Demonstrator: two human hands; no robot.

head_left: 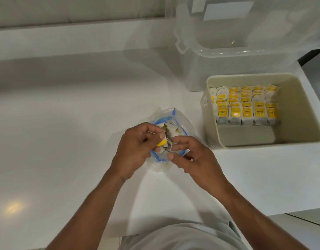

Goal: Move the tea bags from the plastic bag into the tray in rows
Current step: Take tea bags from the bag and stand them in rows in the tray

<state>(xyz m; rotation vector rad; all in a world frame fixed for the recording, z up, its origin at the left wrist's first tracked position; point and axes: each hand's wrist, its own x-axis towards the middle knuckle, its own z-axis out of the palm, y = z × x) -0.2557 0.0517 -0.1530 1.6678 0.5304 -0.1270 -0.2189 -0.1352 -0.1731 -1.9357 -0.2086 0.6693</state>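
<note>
A clear plastic bag (182, 123) with a blue zip rim stands open on the white counter, with tea bags inside. Above its mouth my left hand (135, 143) holds a small bunch of tea bags (167, 133), one showing a yellow tag. My right hand (193, 156) is beside it, its fingertips pinching at the same bunch. To the right stands the beige tray (300, 112). In its far half, several rows of tea bags (246, 103) with yellow tags stand upright. The near half of the tray floor is bare.
A large clear plastic storage box (227, 56) with a side latch stands behind the tray. The white counter (65, 123) stretches to the left, with a raised ledge at the back. The counter's right edge runs just past the tray.
</note>
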